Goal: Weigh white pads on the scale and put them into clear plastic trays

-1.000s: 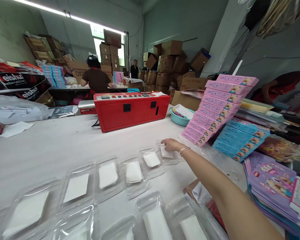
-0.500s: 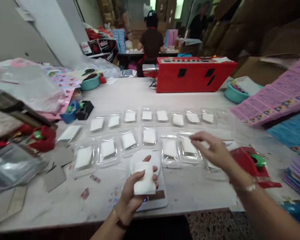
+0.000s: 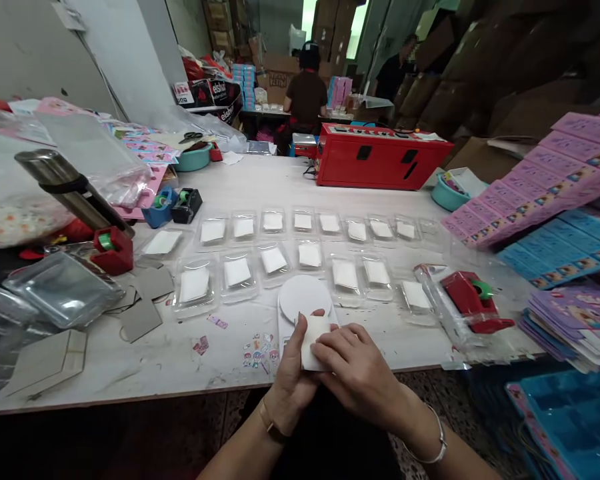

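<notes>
My left hand (image 3: 296,373) wraps round a soft-looking white pad (image 3: 314,333) near the table's front edge. Across the pad's right side lie the bent fingers of my right hand (image 3: 357,370), gripping it too and hiding part of it. Just beyond, a white scale with a round plate (image 3: 306,298) is partly covered by my hands. Two rows of clear plastic trays stand past the scale, each with a similar white pad on it, such as the near-left tray (image 3: 179,308) and the tray right of the scale (image 3: 359,293).
A red tape dispenser (image 3: 473,300) stands right, another (image 3: 113,250) left beside a metal flask (image 3: 75,187). Grey cards (image 3: 145,323) and clear plastic lids (image 3: 63,287) lie left. Behind are a red machine (image 3: 380,160) and a seated person (image 3: 306,93). Pink boxes (image 3: 540,180) rise at right.
My right hand has come from above the right-hand trays back to the white pad in my left hand. The pad sits nearer the table's front edge, and the view has shifted.
</notes>
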Available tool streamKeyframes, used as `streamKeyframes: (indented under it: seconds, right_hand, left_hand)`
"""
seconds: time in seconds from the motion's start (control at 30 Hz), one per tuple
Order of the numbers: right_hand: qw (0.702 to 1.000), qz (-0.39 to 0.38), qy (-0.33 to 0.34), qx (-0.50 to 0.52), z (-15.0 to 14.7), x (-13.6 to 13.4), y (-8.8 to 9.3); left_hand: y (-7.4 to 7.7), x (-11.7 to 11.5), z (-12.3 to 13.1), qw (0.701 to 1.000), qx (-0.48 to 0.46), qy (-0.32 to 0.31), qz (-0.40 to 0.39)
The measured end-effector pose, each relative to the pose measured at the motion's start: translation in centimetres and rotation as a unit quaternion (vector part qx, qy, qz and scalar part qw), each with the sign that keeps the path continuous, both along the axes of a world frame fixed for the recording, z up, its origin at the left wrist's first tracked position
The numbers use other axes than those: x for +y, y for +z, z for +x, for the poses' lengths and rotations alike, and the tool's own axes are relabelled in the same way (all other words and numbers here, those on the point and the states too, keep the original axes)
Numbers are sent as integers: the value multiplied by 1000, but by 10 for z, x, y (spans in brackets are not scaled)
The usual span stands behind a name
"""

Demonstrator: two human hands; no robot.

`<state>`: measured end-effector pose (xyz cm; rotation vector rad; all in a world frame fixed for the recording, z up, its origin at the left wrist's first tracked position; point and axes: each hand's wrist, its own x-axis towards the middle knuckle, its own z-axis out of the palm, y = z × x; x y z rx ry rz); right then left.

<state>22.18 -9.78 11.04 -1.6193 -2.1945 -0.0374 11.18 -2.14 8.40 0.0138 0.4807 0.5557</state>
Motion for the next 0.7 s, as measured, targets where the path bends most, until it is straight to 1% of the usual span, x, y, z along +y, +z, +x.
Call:
streamKeyframes:
  seconds: [0.1, 0.2, 0.3, 0.4, 0.5, 0.7]
  right_hand:
    - [998, -18, 8, 66, -1, -1, 4]
    - [982, -73, 3, 172, -1, 1, 10]
    - [949, -136, -6, 283, 1, 5, 12]
    - [909, -188, -5, 372, 4, 7, 9]
    - [884, -216, 1, 414, 7, 9, 6]
    - [870, -218, 7, 442, 9, 13, 4]
  left_hand:
    - [3, -3, -4, 1000, 23, 13, 12]
    - [1, -6, -8, 999, 36, 16, 18]
    - [-1, -8, -11, 999, 27, 16, 21]
    - [-1, -9, -13, 1000, 17, -6, 7]
    - [-2, -10, -12, 1000, 18, -19, -1]
    - [-4, -10, -10, 999, 45, -28, 3]
